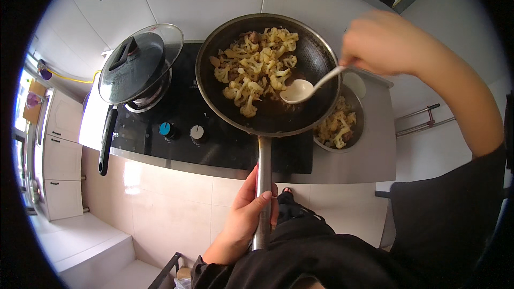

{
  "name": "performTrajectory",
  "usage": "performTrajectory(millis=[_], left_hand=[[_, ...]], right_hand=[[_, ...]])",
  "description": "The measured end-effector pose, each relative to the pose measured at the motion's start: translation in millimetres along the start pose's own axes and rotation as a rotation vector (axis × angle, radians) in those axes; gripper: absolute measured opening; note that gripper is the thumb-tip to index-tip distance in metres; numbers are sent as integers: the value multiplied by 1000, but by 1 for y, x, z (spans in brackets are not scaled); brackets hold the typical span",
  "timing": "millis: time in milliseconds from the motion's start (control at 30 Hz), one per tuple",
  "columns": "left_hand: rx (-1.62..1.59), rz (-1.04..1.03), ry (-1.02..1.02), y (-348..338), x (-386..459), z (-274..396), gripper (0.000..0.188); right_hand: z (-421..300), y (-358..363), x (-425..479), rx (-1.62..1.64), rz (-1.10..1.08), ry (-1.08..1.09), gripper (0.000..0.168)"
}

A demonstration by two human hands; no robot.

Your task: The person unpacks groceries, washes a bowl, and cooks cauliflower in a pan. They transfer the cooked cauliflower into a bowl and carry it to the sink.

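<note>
My left hand (253, 210) grips the metal handle (264, 168) of a dark frying pan (317, 54) above the right part of the cooktop. In the pan lie cooked cauliflower florets (257, 64) with some brown pieces and a brown sauce, mostly on its left side. My right hand (379, 44), slightly blurred, holds the handle of a white ladle (299, 91). The ladle's bowl rests in the pan, beside the florets and over the sauce. Partly hidden behind the pan's right rim, a metal bowl (358, 122) on the counter contains more cauliflower (339, 126).
A second pan with a glass lid (148, 56) sits on the left burner, its black handle (106, 140) jutting past the counter's front edge. Two knobs, blue (165, 129) and white (196, 132), are on the black cooktop (237, 150). White cabinets (64, 156) stand at far left.
</note>
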State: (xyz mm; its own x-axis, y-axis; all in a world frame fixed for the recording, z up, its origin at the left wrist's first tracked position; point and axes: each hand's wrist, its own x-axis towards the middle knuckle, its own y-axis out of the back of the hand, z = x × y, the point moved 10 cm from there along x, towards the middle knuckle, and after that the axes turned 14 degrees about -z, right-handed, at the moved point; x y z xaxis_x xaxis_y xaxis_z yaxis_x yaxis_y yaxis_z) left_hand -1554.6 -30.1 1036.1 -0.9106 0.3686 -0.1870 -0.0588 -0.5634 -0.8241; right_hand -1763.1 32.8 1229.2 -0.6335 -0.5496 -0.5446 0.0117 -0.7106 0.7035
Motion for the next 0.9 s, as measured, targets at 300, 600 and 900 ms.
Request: performTrajectory(millis=[300, 600, 900], left_hand=[[29, 34, -51, 3, 3, 3, 69], [22, 30, -48, 6, 0, 1, 69], [38, 25, -52, 3, 4, -2, 67]], right_hand=[[-9, 25, 54, -86, 92, -19, 14], [-23, -1, 43, -114, 131, -119, 19], [-15, -89, 24, 162, 397, -270, 34]])
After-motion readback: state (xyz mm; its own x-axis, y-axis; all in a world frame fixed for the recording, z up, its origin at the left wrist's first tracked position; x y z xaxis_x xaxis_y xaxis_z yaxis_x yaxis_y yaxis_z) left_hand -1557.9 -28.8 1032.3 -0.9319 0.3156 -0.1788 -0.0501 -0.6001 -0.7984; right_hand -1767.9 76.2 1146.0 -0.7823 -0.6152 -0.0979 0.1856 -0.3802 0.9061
